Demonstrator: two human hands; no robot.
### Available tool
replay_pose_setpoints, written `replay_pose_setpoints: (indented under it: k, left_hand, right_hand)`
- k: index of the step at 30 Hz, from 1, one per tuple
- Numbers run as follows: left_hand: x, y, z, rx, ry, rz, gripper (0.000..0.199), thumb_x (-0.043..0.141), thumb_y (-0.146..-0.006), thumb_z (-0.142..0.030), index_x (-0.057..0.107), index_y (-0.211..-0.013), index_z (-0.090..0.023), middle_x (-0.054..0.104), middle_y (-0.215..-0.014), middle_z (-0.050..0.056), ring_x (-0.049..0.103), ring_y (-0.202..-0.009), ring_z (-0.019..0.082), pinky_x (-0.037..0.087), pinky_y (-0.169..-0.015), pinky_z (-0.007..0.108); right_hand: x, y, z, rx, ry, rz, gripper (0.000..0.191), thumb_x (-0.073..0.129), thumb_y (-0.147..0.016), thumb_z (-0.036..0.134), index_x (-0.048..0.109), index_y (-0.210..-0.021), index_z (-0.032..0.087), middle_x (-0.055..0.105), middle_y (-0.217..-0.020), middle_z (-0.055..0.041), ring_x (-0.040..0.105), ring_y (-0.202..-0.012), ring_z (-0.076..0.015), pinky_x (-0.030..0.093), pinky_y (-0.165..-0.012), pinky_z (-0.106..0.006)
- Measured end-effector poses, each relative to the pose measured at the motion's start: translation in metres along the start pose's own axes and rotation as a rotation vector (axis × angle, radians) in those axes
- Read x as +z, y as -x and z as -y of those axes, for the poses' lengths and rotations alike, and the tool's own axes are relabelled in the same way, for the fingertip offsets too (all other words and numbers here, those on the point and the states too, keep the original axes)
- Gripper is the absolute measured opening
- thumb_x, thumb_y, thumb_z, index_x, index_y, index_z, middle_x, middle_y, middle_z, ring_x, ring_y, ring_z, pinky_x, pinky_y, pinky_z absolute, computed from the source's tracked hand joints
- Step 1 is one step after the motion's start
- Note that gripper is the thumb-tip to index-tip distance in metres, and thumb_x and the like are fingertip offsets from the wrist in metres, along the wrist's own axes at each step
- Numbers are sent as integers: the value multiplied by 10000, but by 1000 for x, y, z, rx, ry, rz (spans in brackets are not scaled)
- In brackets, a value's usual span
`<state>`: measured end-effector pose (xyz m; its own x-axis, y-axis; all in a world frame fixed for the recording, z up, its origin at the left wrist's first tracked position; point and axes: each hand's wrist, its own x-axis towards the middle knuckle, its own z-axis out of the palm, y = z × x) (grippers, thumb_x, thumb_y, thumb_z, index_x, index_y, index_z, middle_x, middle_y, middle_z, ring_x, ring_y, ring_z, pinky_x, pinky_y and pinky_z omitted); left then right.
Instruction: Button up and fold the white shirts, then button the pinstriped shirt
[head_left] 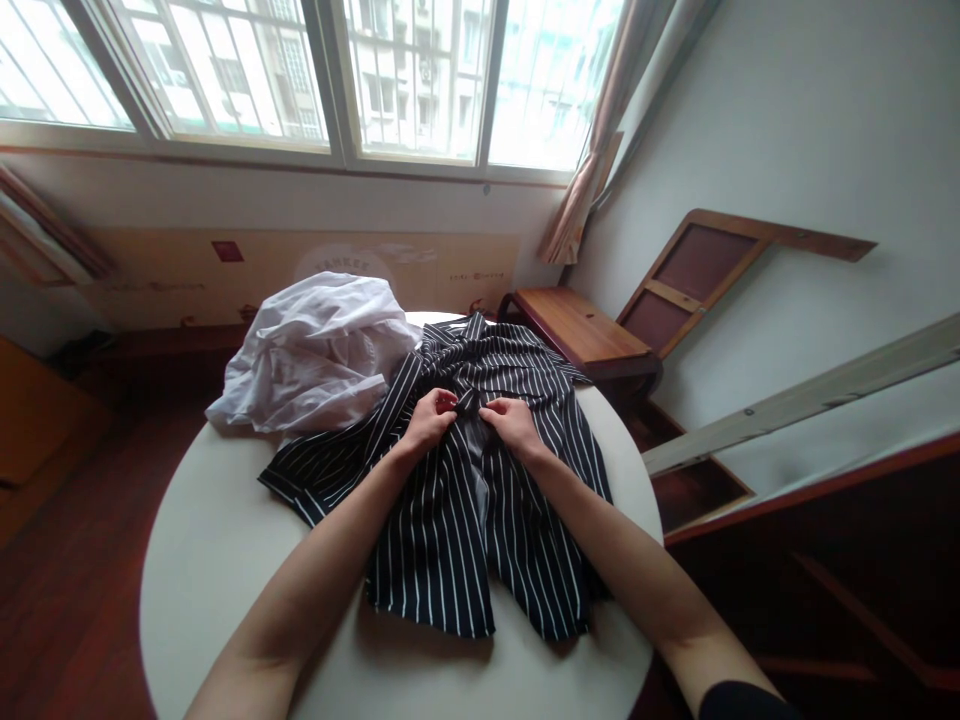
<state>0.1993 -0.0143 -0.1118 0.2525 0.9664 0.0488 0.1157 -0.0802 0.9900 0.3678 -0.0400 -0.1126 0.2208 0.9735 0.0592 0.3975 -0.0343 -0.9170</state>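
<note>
A black shirt with white stripes [435, 540] lies spread on a round white table [202, 560], its collar at the far side and its lower front edges parted toward me. Both hands meet at the middle of its front. My left hand [431, 420] pinches one front edge of the shirt between thumb and fingers. Just to the right, my right hand [511, 424] pinches the other front edge. Any button between the fingertips is too small to make out. One sleeve stretches out to the left under my left forearm.
A crumpled white cloth [322, 350] sits at the table's back left, touching the striped shirt. Behind the table on the right stands a wooden bench or chair [585, 325]. Barred windows [420, 80] and a pink curtain [581, 205] are at the back.
</note>
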Motion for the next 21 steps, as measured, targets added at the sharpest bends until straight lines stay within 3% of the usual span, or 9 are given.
replay_pose_setpoints:
  k: [6, 10, 14, 18, 21]
  left_hand:
    - [-4, 4, -1, -44, 128, 78, 426, 510, -582, -23, 556, -988, -146, 662, -861, 31, 611, -729, 117, 478, -642, 219]
    - [-3, 4, -3, -37, 90, 93, 456, 489, -606, -61, 615, -1036, -149, 649, -864, 32, 551, -613, 79, 437, -545, 187]
    - [1, 4, -6, -23, 45, 66, 401, 471, -659, -97, 661, -1011, -129, 647, -861, 46, 547, -618, 80, 455, -566, 195]
    - [3, 5, -5, 59, -2, 45, 427, 478, -697, -122, 596, -1106, -156, 644, -992, 55, 589, -707, 109, 498, -639, 229]
    - [3, 8, -4, 218, -174, 31, 373, 552, -728, -175, 587, -1099, -173, 605, -1070, 60, 600, -770, 125, 511, -708, 255]
  right_hand:
    - [9, 7, 0, 62, -335, 80, 219, 660, -623, 308, 645, -755, 134, 655, -686, -6, 585, -624, -118, 472, -620, -246]
    - [11, 11, 4, 87, -393, 50, 234, 667, -607, 322, 625, -747, 139, 639, -676, 2, 577, -617, -113, 469, -615, -242]
    - [10, 13, 5, 81, -400, -7, 263, 679, -609, 339, 624, -773, 141, 641, -690, 0, 587, -634, -123, 476, -627, -253]
    - [12, 14, 3, 81, -425, 12, 273, 706, -586, 322, 625, -767, 134, 649, -702, -4, 590, -635, -120, 480, -642, -255]
    - [14, 14, 0, 87, -441, 24, 271, 712, -577, 311, 625, -764, 135, 650, -697, -1, 588, -635, -116, 477, -649, -252]
